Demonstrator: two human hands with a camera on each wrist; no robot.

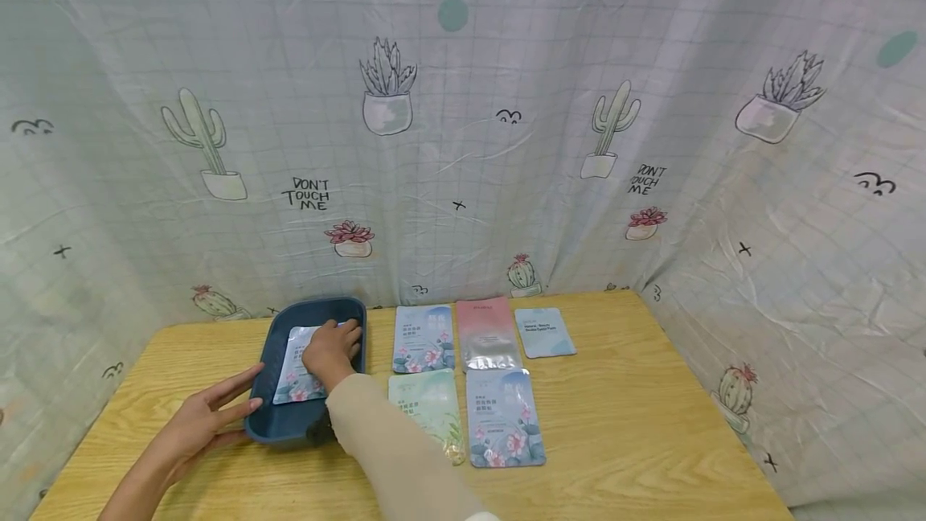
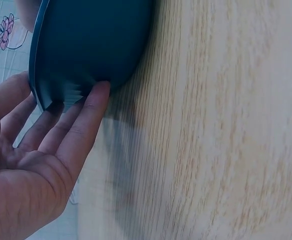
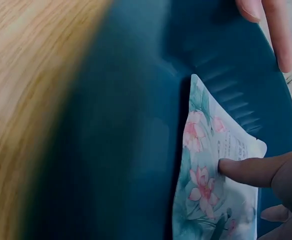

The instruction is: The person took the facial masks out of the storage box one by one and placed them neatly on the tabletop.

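A blue-green plastic tray (image 1: pixel 289 424) stands at the left of the wooden table. Inside it lies a pale blue sachet (image 1: pixel 295 376) printed with pink lotus flowers, slightly raised off the tray floor at one edge. My right hand (image 1: pixel 333 352) reaches into the tray and pinches this sachet near its edge; in the right wrist view one finger (image 3: pixel 241 170) presses its printed face. My left hand (image 1: pixel 198 424) holds the tray's left side, thumb at the rim and fingers against the outer wall (image 2: pixel 96 35).
Right of the tray lie a blue lotus sachet (image 1: pixel 423 340), a pink and silver sachet (image 1: pixel 488 336), a small light blue sachet (image 1: pixel 545 333), a green sachet (image 1: pixel 427 400) partly behind the right sleeve (image 1: pixel 391 449), and another lotus sachet (image 1: pixel 504 418). A cactus-print curtain (image 1: pixel 463 143) hangs behind the table.
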